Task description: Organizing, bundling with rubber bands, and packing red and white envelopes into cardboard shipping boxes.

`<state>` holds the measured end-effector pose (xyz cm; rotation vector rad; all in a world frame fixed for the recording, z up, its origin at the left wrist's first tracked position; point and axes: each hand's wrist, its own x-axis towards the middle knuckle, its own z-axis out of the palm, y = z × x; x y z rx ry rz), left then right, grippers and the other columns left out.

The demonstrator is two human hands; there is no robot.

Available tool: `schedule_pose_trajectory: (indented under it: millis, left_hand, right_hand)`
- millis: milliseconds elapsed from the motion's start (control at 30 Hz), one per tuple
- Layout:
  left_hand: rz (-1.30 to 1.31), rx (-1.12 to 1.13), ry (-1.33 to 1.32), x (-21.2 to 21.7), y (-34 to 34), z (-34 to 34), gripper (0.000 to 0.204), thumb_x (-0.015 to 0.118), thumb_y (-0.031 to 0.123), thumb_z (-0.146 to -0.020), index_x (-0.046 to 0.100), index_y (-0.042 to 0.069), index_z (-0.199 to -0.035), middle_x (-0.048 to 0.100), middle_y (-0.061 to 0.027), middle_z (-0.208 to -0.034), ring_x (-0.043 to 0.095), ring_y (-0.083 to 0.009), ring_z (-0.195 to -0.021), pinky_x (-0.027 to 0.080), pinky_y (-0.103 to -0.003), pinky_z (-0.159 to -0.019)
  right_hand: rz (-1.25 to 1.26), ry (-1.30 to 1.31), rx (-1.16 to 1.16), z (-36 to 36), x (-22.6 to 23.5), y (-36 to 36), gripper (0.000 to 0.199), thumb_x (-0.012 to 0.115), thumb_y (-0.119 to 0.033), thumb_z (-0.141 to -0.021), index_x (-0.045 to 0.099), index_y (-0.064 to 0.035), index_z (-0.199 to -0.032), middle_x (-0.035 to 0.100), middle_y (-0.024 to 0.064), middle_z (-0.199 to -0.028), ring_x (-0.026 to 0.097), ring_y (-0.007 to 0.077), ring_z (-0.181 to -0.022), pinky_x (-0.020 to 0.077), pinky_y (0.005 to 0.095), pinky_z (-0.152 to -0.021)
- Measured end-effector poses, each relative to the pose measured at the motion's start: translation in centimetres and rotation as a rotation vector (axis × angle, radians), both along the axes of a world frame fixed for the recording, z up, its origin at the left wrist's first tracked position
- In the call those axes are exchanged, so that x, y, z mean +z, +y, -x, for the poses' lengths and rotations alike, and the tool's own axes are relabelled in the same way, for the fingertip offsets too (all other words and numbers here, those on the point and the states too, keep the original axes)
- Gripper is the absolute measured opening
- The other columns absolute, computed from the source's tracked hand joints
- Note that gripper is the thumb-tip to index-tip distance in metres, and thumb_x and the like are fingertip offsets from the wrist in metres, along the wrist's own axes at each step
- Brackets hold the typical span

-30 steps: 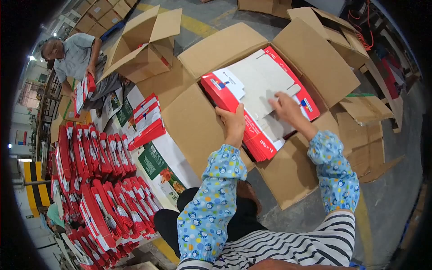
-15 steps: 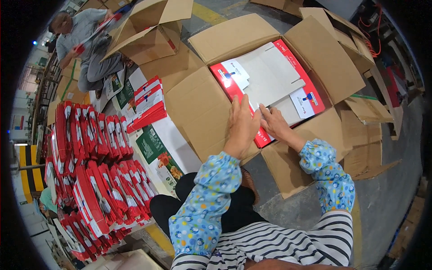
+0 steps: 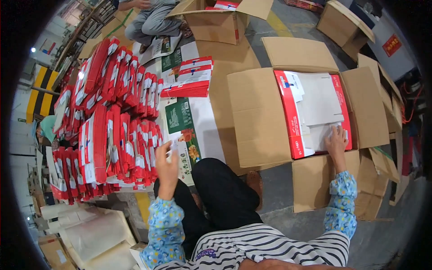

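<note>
I see my left hand [image 3: 166, 164] hemmed by upright red packs [image 3: 114, 135] to its left, bare floor [image 3: 279, 184] between my knee and the open carton [image 3: 258, 117], carton flaps [image 3: 315, 180] walling my right hand [image 3: 336, 141], stacked red packs [image 3: 189, 83] ahead, clear above.

Red-white flat packs [image 3: 315, 112] lying in open cardboard carton [image 3: 258, 117]; more standing in rows [image 3: 112, 135].

Matt brown cardboard box [image 3: 258, 119], glossy packets [image 3: 114, 135]
</note>
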<state>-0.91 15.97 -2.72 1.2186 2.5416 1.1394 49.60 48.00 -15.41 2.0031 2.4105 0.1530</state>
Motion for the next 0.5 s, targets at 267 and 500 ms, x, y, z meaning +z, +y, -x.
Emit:
schedule_pose_trajectory:
  millis: [267,500]
  left_hand:
    - [0.123,0.235,0.084,0.1,-12.1,3.2,0.03,0.06,0.011,-0.091,0.059,-0.003,-0.118,0.062,-0.0166,-0.113,0.059,-0.0264,-0.104,0.045,-0.035,-0.092]
    - [0.158,0.217,0.031,-0.7,-11.7,3.0,0.03,0.06,0.013,-0.092,0.06,-0.002,-0.117,0.062,-0.0161,-0.112,0.058,-0.0286,-0.104,0.044,-0.037,-0.093]
  right_hand:
    - [0.117,0.13,-0.046,0.1,1.4,0.6,0.071,0.078,-0.035,-0.068,0.05,-0.0204,-0.132,0.033,0.0109,-0.147,0.03,0.0375,-0.134,0.0334,0.0629,-0.096]
    - [0.253,0.078,-0.048,0.2,0.7,0.4,0.081,0.081,-0.036,-0.063,0.048,-0.0245,-0.136,0.026,0.0099,-0.152,0.02,0.0391,-0.141,0.0301,0.0719,-0.096]
